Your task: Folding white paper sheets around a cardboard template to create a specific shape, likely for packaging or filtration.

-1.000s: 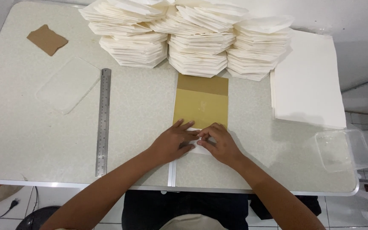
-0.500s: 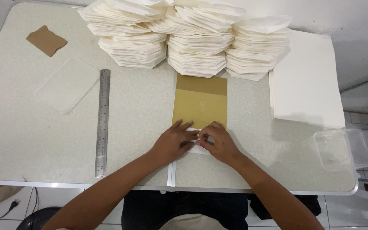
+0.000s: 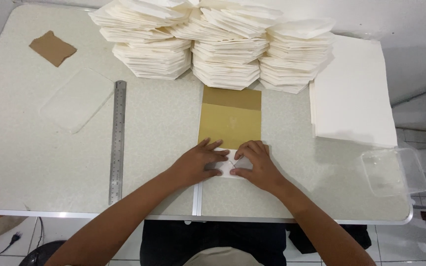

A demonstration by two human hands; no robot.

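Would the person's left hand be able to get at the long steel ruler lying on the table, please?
Probably yes: the left hand presses on the small white paper, and only bare table separates it from the long steel ruler.

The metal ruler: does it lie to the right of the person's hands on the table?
No, the metal ruler lies left of both the left hand and the right hand.

A small hand-craft paper workshop, by the look of it; a pale speckled work table (image 3: 35, 162) with a metal edge stands on white tiled floor; at the table's far edge rise stacks of folded white paper (image 3: 213, 44); on its right side lies a pile of flat white sheets (image 3: 351, 93); on its left lies a steel ruler (image 3: 118, 143).
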